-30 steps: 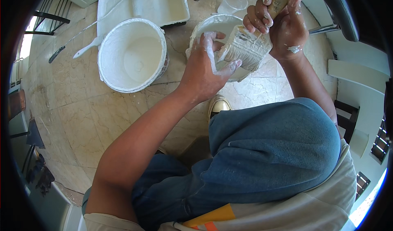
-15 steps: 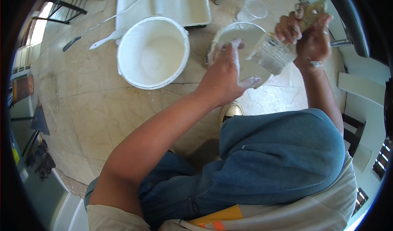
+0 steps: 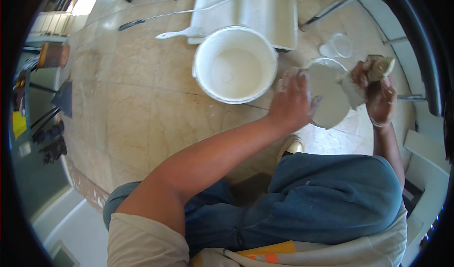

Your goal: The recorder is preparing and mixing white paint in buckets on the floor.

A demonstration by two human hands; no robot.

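Observation:
My left hand (image 3: 294, 99) grips the left rim of a bucket (image 3: 329, 121) of off-white paint, thumb on the inner side and fingers outside. White smears cover its fingers. My right hand (image 3: 379, 94) is wrapped round the wooden handle of a wide paintbrush (image 3: 353, 91). The coated brush head points down and left, at the bucket's right rim; whether it touches the rim I cannot tell. Left of this bucket stands a larger white bucket (image 3: 198, 75), with a pale layer at its bottom.
Behind the large bucket lies a white paint tray (image 3: 291, 18). A white-handled tool (image 3: 172, 34) and a thin rod with a black grip (image 3: 132, 24) rest beside it. A clear plastic cup (image 3: 341, 45) sits beyond the paint bucket. A metal leg (image 3: 331, 9) stands at the far right.
The view has shifted, so the floor things appear farther right. My right hand has lowered the paintbrush to the bucket's right rim. My left hand stays on the bucket.

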